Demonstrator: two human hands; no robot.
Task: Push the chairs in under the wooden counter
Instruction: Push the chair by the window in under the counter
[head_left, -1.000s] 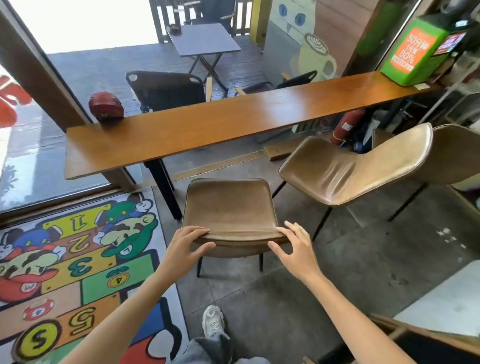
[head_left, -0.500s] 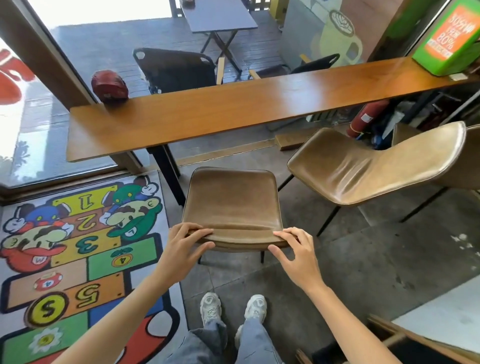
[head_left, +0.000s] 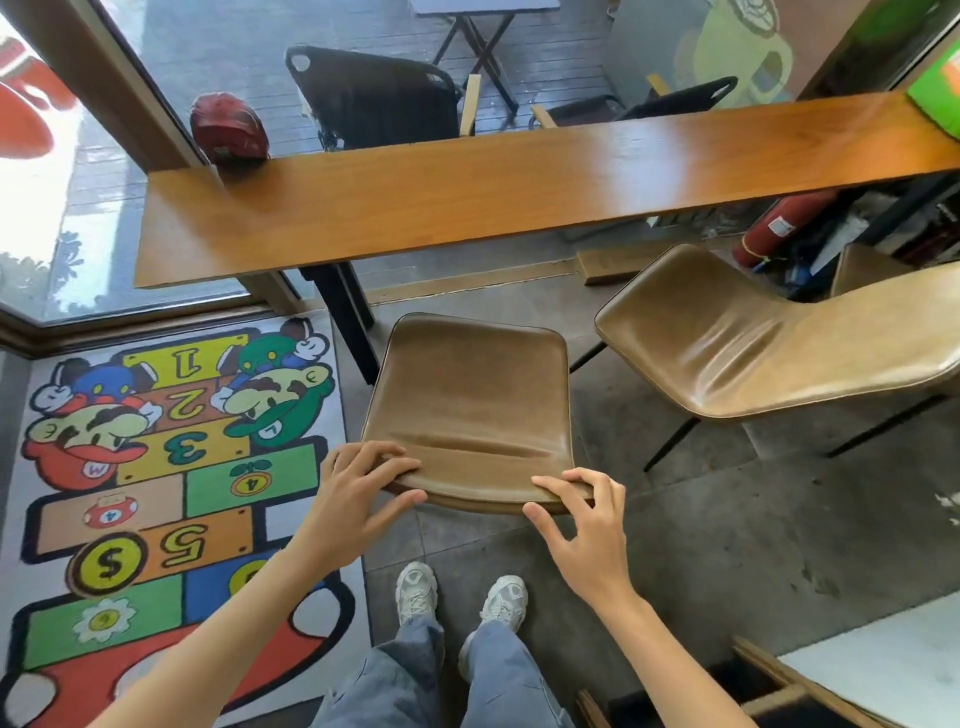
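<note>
In front of the wooden counter (head_left: 519, 192), the near chair (head_left: 467, 405) stands on the grey floor, its seat short of the counter's edge and just right of the dark counter leg (head_left: 348, 317). The left hand (head_left: 358, 488) grips the left corner of the chair's backrest, fingers on top and thumb behind. The right hand (head_left: 587, 525) grips the right corner the same way. A second chair (head_left: 753, 338) stands to the right, angled away, beside a colourful rug (head_left: 156, 467) on the far left.
</note>
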